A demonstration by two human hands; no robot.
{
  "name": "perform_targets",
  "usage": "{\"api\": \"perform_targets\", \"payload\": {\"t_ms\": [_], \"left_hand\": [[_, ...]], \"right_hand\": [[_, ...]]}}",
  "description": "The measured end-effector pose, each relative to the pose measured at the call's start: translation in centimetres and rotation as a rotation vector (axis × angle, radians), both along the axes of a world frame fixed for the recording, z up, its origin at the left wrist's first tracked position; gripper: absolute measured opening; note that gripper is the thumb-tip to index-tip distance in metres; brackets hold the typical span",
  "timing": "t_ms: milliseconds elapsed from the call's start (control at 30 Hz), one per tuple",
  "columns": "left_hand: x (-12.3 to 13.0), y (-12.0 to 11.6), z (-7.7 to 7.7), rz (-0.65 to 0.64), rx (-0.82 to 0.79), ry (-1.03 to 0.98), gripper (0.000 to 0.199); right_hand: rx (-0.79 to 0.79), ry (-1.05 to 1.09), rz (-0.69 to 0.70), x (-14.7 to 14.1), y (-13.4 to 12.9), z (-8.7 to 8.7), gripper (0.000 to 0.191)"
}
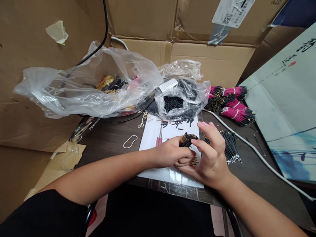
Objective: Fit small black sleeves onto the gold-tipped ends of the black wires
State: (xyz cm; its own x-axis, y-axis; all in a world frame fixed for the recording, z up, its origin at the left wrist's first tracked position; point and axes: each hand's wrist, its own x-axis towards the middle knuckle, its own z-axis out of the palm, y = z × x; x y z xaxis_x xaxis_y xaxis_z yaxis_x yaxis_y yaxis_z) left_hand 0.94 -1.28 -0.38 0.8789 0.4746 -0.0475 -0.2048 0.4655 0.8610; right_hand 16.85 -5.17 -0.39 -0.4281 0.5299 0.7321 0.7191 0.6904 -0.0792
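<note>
My left hand (168, 152) pinches a small bunch of black tubes with gold metal pins (187, 140) — my right hand (210, 156) curves over it, gripping it from the other side. Under them lies a white printed paper sheet (151, 136) dotted with short black plastic tubes (174, 124), and just right sits a loose sheaf of thin black wires (230, 147) — on a dark tabletop (111, 151).
</note>
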Motion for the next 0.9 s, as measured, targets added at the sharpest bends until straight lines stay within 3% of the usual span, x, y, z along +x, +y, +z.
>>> {"api": "perform_targets", "payload": {"t_ms": [733, 900], "left_hand": [[-0.02, -0.32, 0.51, 0.015, 0.041, 0.005, 0.022], [-0.30, -0.19, 0.37, 0.166, 0.189, 0.078, 0.012]], "right_hand": [[-0.081, -0.021, 0.034, 0.10, -0.08, 0.08, 0.072], [-0.079, -0.010, 0.035, 0.30, 0.18, 0.09, 0.086]]}}
